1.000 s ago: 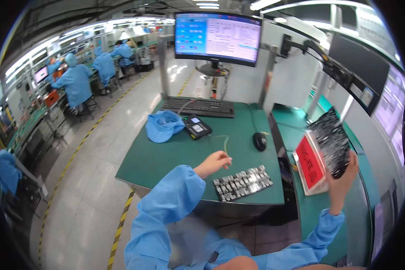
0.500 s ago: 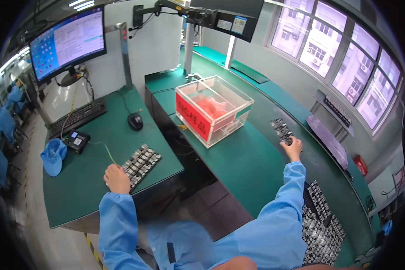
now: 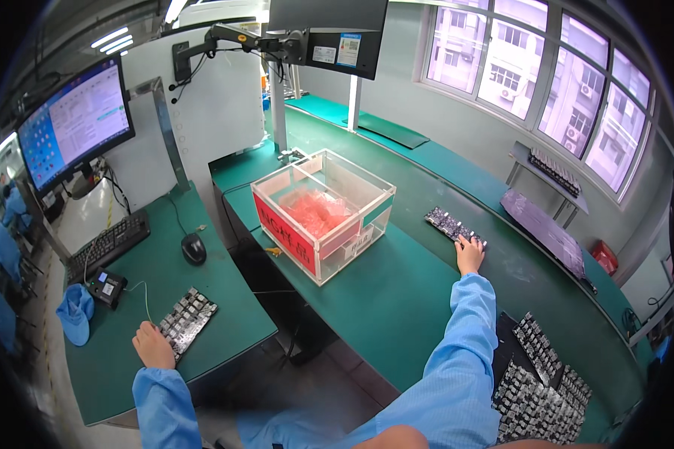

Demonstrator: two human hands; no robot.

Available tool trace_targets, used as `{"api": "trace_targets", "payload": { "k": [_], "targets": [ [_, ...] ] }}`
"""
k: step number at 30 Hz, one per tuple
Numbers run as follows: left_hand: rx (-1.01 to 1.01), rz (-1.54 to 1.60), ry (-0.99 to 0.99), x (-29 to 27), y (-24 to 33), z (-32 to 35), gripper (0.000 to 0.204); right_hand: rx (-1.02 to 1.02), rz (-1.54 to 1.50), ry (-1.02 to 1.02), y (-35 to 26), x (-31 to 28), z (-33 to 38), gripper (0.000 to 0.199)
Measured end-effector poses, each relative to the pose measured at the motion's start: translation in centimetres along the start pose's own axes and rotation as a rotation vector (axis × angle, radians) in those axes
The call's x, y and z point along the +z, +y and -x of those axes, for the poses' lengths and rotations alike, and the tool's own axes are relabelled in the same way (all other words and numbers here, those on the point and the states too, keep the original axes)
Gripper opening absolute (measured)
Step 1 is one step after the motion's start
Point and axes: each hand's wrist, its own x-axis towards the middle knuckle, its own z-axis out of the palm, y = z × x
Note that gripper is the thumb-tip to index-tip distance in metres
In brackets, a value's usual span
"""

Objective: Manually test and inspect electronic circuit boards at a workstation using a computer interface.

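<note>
My left hand (image 3: 153, 346) is closed on the near left edge of a circuit board (image 3: 189, 322) lying on the left green desk. A thin pale cable (image 3: 147, 299) runs from a small black device with a screen (image 3: 108, 287) to the board beside my fingers; the plug end is hidden. Stretched out to the right, my right hand (image 3: 469, 255) grips the near end of a narrow circuit board (image 3: 445, 224), which looks flat on the dark strip of the long bench. Nearer me on the right lie several more circuit boards (image 3: 535, 400), partly piled together.
Between my hands stands a clear box (image 3: 320, 262) with a red panel, holding pink plastic. A mouse (image 3: 194, 248), keyboard (image 3: 108, 245) and blue cap (image 3: 75, 314) are on the left desk. A gap (image 3: 277, 299) separates desk and bench. Monitors hang above.
My view has turned right. My right hand has lowered its board, tilted before, onto the bench's dark strip. My left hand remains at its board on the desk.
</note>
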Motion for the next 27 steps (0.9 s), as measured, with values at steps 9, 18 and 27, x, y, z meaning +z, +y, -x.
{"api": "trace_targets", "payload": {
  "k": [9, 18, 27],
  "targets": [
    [0.048, 0.018, -0.012, 0.1, -2.7, -0.8, 0.009, 0.095, 0.07, 0.024, -2.1, 1.9, -2.5, 0.032],
    [0.024, 0.064, -0.063, 0.5, -2.6, -2.9, 0.008, 0.135, 0.101, 0.045, -1.4, 2.8, -3.3, 0.031],
    [-0.043, 0.157, -0.016, -1.4, -3.0, -1.4, 0.008, -0.155, 0.295, 0.27, -3.5, 1.3, -3.3, 0.023]
  ]
}}
